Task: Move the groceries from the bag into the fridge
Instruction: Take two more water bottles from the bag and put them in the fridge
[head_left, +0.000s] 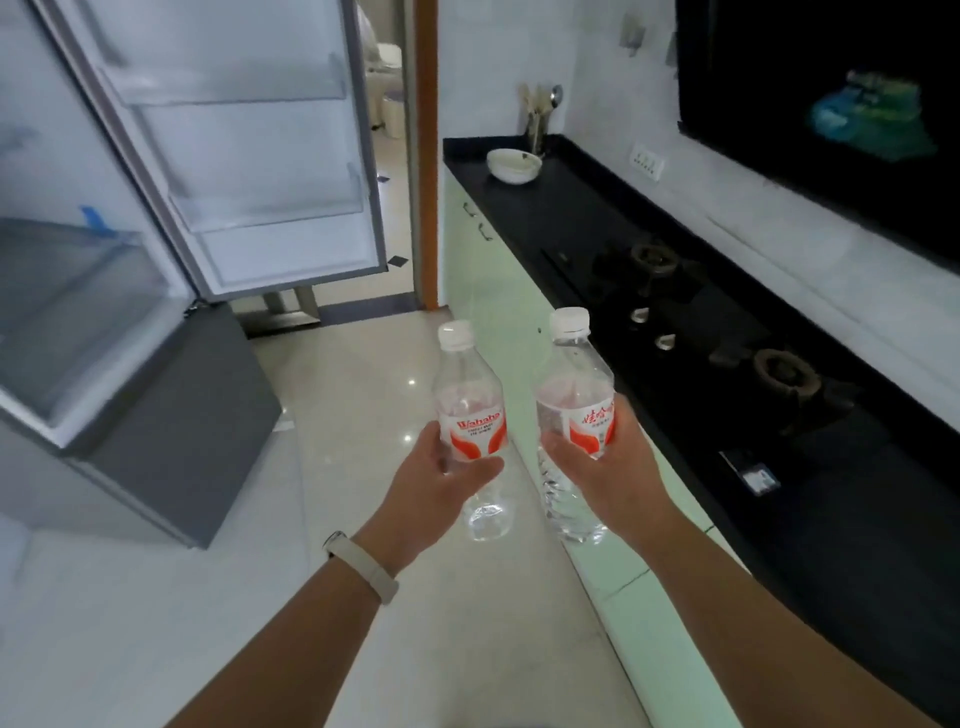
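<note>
I hold two clear water bottles with white caps and red-and-white labels, both upright over the floor. My left hand grips the left bottle around its lower half. My right hand grips the right bottle at the label. The fridge stands to the left with its door swung wide open, showing door shelves with nothing on them and a glass shelf inside. The grocery bag is not in view.
A black counter with a gas hob runs along the right over pale green cabinets. A white bowl and a utensil holder sit at its far end. A doorway opens behind the fridge door.
</note>
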